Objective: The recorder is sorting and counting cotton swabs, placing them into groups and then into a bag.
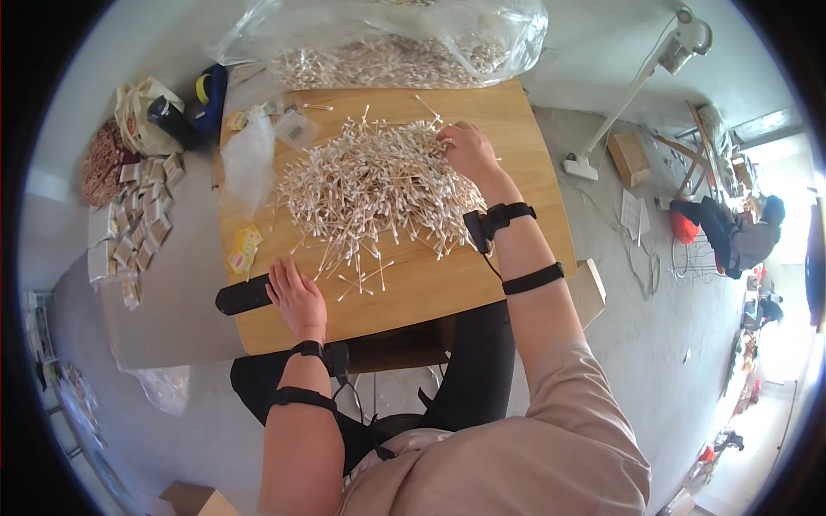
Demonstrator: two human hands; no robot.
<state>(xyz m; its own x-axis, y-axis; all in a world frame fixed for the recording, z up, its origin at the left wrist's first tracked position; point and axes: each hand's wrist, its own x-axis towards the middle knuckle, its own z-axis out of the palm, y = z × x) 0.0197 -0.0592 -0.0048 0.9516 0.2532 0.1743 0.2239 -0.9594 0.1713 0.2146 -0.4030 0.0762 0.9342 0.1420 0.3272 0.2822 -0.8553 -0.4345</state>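
A big loose heap of cotton swabs [370, 185] with white tips and pale sticks lies on a wooden table [533, 206]. My right hand [471, 156] is at the heap's far right side, its fingers curled in against the swabs; the fingertips are partly hidden. My left hand [297, 297] lies at the table's near left edge, fingers stretched out and holding nothing. Beside its fingers is a black oblong object [244, 296], jutting past the table edge. A yellow packet [246, 248] sits just beyond that.
At the table's far side a clear plastic bag [387, 56] holds many more swabs. A crumpled clear bag [249, 159] and a small clear plastic box [297, 129] lie at the far left. Several small packs [142, 219] are piled left of the table. A white lamp-like stand [632, 95] rises at right.
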